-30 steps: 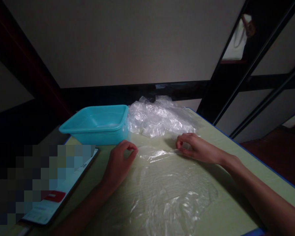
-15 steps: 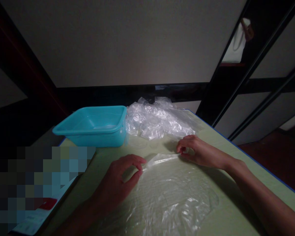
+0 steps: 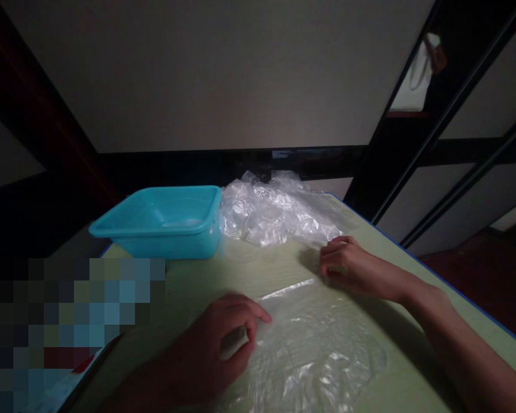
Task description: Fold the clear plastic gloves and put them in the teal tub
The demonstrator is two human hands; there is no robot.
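Note:
A thin clear plastic bag [image 3: 309, 344] lies spread and wrinkled on the pale green table [image 3: 258, 267]. At its left edge is my left hand [image 3: 223, 338], thumb and index finger closed together on the film, another finger reaching over it. My right hand [image 3: 348, 267] pinches the far right corner of the bag, its fingers curled. The bag's far edge runs nearly straight between the two hands. Behind them sits a crumpled heap of clear plastic bags [image 3: 275, 212], apart from my hands.
A turquoise plastic basin [image 3: 163, 232] stands at the table's back left, beside the heap. A blurred-out flat object [image 3: 94, 332] lies at the left. A blue strip edges the table on the right. Behind rises a pale panel [image 3: 232, 74], and a white bag [image 3: 417, 80] sits in an opening.
My left hand has come nearer to me, down along the bag's left edge. My right hand has shifted slightly right, and the bag's raised far edge now lies flatter and straighter.

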